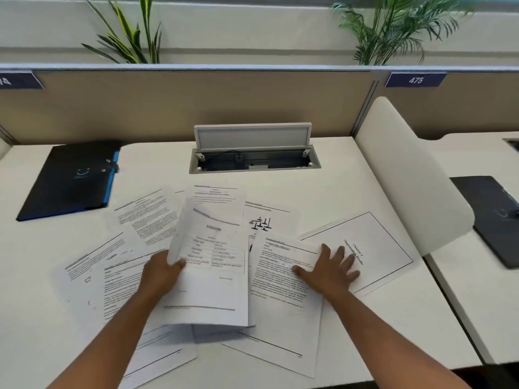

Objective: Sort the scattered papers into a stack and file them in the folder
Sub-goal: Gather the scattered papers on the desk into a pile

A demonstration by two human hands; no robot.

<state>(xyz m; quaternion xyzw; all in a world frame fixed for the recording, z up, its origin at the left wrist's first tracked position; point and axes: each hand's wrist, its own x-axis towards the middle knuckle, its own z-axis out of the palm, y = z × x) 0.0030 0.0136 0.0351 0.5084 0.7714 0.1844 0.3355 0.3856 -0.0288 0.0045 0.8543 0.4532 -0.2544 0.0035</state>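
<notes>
Head view is showing a white desk [323, 192] stretching out in front of a beige partition [196, 108], with a white curved divider [407, 178] closing off its right side. Scattered papers [157, 217] are lying across the near half of the desk, overlapping one another at different angles. A dark folder [70, 181] with a blue edge is lying closed at the far left of the desk, well apart from both hands. At the back centre, a cable box [254, 161] is sitting with its lid standing open. A sheet with a bordered chapter title [373, 242] is lying tilted at the right of the spread. The left hand [161, 272] is gripping the left edge of a small sheaf of pages [213, 265], thumb on top and fingers underneath, and the sheaf is lifting clear of the sheets beneath it. The right hand [328, 269] is lying flat with fingers spread, pressing down where a text page [283, 301] is overlapping the bordered sheet. A number tag [415, 80] reading 475 is hanging on the partition at the right.
</notes>
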